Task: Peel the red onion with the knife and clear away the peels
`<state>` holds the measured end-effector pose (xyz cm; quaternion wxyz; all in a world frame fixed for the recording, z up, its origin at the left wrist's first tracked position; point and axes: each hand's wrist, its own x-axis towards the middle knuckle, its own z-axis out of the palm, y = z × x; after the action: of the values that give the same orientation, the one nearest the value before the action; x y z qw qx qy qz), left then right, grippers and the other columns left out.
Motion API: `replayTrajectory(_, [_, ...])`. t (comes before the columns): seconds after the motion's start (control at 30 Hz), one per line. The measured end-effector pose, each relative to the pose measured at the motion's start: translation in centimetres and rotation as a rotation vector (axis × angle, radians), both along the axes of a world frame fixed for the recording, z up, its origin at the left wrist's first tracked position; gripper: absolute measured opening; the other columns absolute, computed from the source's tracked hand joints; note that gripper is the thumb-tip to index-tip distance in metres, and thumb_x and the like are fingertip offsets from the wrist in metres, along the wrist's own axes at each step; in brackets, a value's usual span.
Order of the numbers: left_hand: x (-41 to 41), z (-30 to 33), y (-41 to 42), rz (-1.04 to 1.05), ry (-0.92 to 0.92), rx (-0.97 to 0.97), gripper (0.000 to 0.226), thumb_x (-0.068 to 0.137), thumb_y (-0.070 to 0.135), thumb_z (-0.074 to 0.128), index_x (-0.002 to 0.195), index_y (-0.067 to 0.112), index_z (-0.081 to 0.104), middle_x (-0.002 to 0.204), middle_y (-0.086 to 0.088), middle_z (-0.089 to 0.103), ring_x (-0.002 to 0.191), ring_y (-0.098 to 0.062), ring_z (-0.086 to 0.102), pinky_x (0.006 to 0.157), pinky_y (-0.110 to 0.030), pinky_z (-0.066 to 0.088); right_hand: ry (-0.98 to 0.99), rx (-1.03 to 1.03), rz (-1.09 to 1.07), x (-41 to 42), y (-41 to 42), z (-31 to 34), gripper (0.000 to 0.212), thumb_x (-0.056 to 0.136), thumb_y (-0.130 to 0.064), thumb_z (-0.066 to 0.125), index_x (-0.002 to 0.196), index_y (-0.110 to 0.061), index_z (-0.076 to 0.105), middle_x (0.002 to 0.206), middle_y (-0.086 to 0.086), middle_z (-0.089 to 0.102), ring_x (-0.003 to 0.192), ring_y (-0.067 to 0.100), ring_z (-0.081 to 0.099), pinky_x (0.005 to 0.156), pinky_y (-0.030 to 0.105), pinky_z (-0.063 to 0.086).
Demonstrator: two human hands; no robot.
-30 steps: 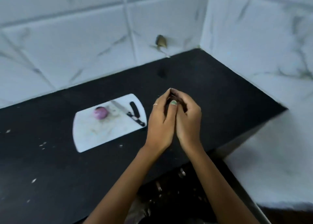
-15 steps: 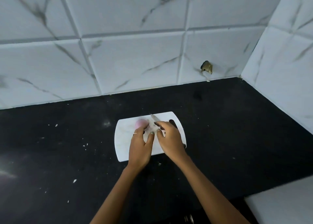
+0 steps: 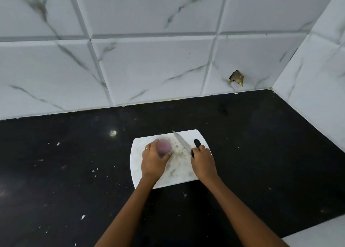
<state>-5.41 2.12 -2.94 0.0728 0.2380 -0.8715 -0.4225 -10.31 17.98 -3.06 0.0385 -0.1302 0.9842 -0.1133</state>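
A white cutting board (image 3: 179,177) lies on the black counter. On its left part sits the purple-red onion (image 3: 163,146), and my left hand (image 3: 153,161) curls its fingers and thumb around it. A knife (image 3: 182,141) lies across the board with its blade pointing up and left. My right hand (image 3: 202,160) covers the knife's dark handle, fingers curled over it. Small bits of peel and smears dot the board between my hands.
The black counter (image 3: 261,153) carries scattered white flecks, mostly to the left. White marble-look tiled walls (image 3: 149,69) close the back and right side. A chipped spot (image 3: 236,77) marks the back wall. The counter's front right edge (image 3: 313,228) drops to a pale surface.
My hands have parted from each other. The left one moved onto the onion and the right one onto the knife handle. The view has also shifted, centring the board.
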Motion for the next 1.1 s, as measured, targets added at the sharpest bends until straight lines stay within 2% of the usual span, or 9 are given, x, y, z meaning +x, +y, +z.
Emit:
replayTrajectory(0.17, [-0.6, -1.0, -0.2, 0.066, -0.007, -0.026, 0.062, 0.082, 0.033, 0.071, 0.136, 0.016, 0.045, 0.128, -0.007, 0.055, 0.118, -0.024, 0.048, 0.094, -0.032, 0.042, -0.041, -0.093, 0.008, -0.5, -0.4, -0.4, 0.020, 0.092, -0.011, 0.047, 0.104, -0.005, 0.062, 0.141, 0.007, 0.043, 0.104, 0.023, 0.056, 0.070, 0.030, 0.043])
replayTrajectory(0.3, [-0.6, -1.4, -0.1, 0.081, 0.002, -0.024, 0.063, 0.082, 0.035, 0.071, 0.136, 0.017, 0.045, 0.128, -0.007, 0.056, 0.118, -0.025, 0.047, 0.095, -0.033, 0.041, -0.150, -0.339, -0.013, -0.3, -1.2, 0.1, 0.023, 0.085, -0.015, 0.056, 0.104, -0.004, 0.064, 0.102, 0.008, 0.059, 0.090, 0.021, 0.060, 0.069, 0.027, 0.044])
replayTrajectory(0.4, [-0.8, -1.7, -0.2, 0.079, 0.007, -0.039, 0.062, 0.082, 0.035, 0.071, 0.135, 0.017, 0.045, 0.129, -0.005, 0.056, 0.118, -0.024, 0.048, 0.095, -0.033, 0.042, -0.235, -0.475, -0.046, 0.3, -1.9, 0.4, 0.012, 0.086, -0.013, 0.056, 0.088, -0.003, 0.062, 0.071, 0.001, 0.056, 0.062, 0.013, 0.052, 0.053, 0.019, 0.035])
replayTrajectory(0.43, [-0.8, -1.7, -0.2, 0.074, 0.012, -0.043, 0.061, 0.082, 0.035, 0.071, 0.135, 0.017, 0.046, 0.128, -0.005, 0.056, 0.118, -0.024, 0.049, 0.094, -0.032, 0.043, -0.245, -0.490, -0.052, 0.4, -2.0, 0.4, 0.012, 0.086, -0.013, 0.056, 0.089, -0.003, 0.061, 0.071, 0.004, 0.059, 0.063, 0.015, 0.054, 0.053, 0.020, 0.035])
replayTrajectory(0.5, [-0.8, -1.8, -0.2, 0.072, 0.022, -0.041, 0.060, 0.082, 0.033, 0.071, 0.134, 0.016, 0.047, 0.126, -0.004, 0.057, 0.117, -0.024, 0.050, 0.093, -0.031, 0.042, -0.244, -0.504, -0.059, 0.5, -2.0, 0.3, 0.017, 0.088, -0.016, 0.056, 0.099, -0.004, 0.061, 0.083, 0.010, 0.066, 0.074, 0.020, 0.060, 0.057, 0.023, 0.037])
replayTrajectory(0.63, [-0.9, -1.9, 0.0, 0.071, 0.021, -0.062, 0.060, 0.082, 0.035, 0.070, 0.134, 0.018, 0.047, 0.128, -0.003, 0.057, 0.117, -0.023, 0.049, 0.092, -0.027, 0.040, -0.216, -0.411, -0.078, 0.4, -2.2, 0.4, 0.021, 0.093, -0.023, 0.053, 0.107, -0.009, 0.059, 0.097, 0.007, 0.068, 0.092, 0.024, 0.063, 0.066, 0.029, 0.042])
replayTrajectory(0.77, [-0.9, -1.6, -0.2, 0.067, 0.007, -0.055, 0.057, 0.081, 0.033, 0.071, 0.132, 0.018, 0.048, 0.126, -0.004, 0.057, 0.116, -0.022, 0.049, 0.092, -0.029, 0.041, -0.158, -0.287, -0.106, 0.3, -2.3, 0.6, 0.017, 0.094, -0.022, 0.048, 0.101, -0.011, 0.060, 0.096, 0.004, 0.067, 0.089, 0.023, 0.062, 0.063, 0.029, 0.038])
replayTrajectory(1.1, [-0.1, -1.1, -0.2, 0.025, -0.009, -0.043, 0.059, 0.081, 0.037, 0.071, 0.131, 0.016, 0.048, 0.126, -0.007, 0.057, 0.116, -0.024, 0.048, 0.094, -0.032, 0.042, -0.219, -0.311, -0.106, 0.2, -1.9, 0.5, 0.011, 0.092, -0.022, 0.052, 0.097, -0.014, 0.059, 0.097, 0.001, 0.066, 0.091, 0.022, 0.062, 0.066, 0.030, 0.043])
